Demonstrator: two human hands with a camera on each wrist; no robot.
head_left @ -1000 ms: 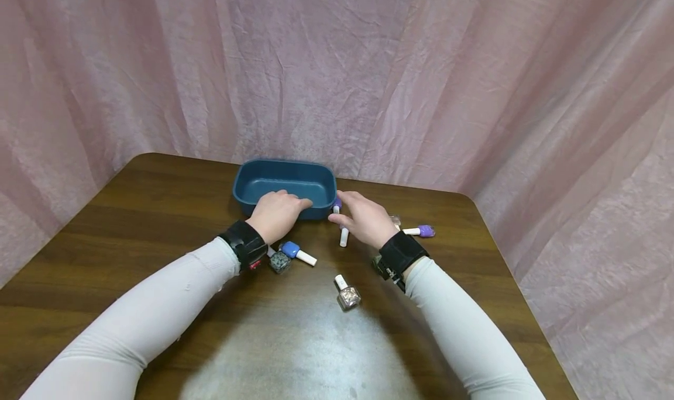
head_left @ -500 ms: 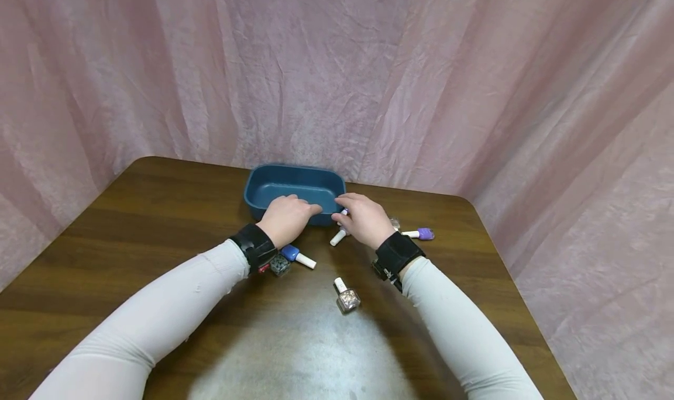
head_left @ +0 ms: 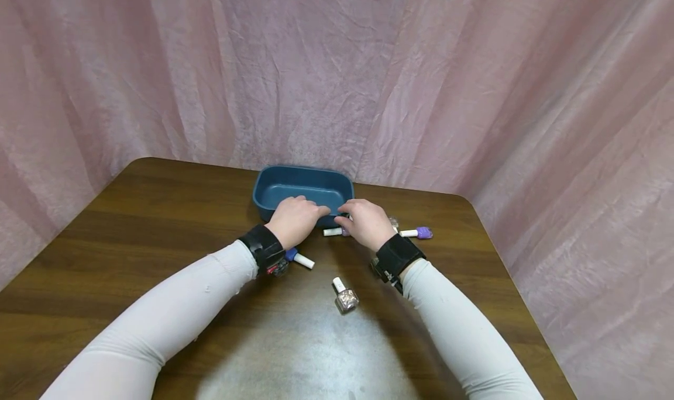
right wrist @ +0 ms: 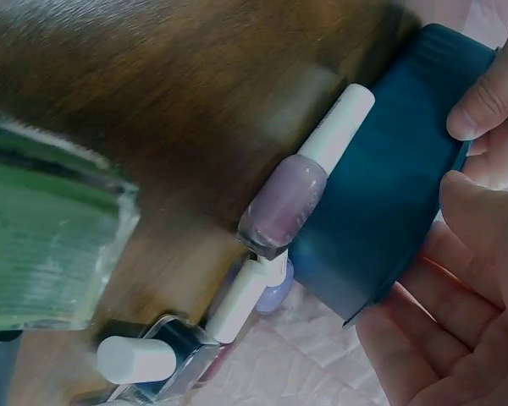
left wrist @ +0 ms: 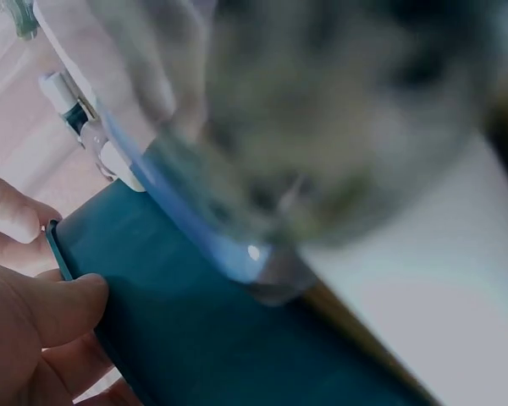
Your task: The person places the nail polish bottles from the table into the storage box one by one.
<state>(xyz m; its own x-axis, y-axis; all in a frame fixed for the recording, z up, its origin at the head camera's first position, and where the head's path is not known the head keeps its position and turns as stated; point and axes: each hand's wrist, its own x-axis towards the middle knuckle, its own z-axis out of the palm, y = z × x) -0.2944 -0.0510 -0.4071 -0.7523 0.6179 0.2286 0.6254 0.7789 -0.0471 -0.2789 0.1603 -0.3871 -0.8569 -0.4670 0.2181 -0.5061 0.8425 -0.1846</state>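
Observation:
A dark teal plastic bin (head_left: 302, 174) stands near the table's far edge. My left hand (head_left: 296, 221) grips its front rim, thumb on the outer wall and fingers inside, as the left wrist view shows. My right hand (head_left: 367, 223) holds the rim near the front right corner; in the right wrist view its fingers lie behind the bin's wall (right wrist: 381, 178) and its thumb is at the rim. Against that wall lies a lilac nail polish bottle (right wrist: 284, 203) with a white cap. A blue nail polish bottle (head_left: 292, 254) and a dark speckled one (head_left: 281, 268) lie beneath the left wrist.
A glitter nail polish bottle (head_left: 347, 300) lies in the table's middle. Right of my right hand are a purple bottle (head_left: 424, 233) and a clear one (head_left: 394, 222). A green bottle (right wrist: 51, 228) looms close to the right wrist camera. Pink curtain (head_left: 337, 72) hangs behind the table.
The bin has slid right and slightly nearer with my left hand on it. The lilac bottle has turned sideways along its front, and my right hand now overlaps the bin's corner.

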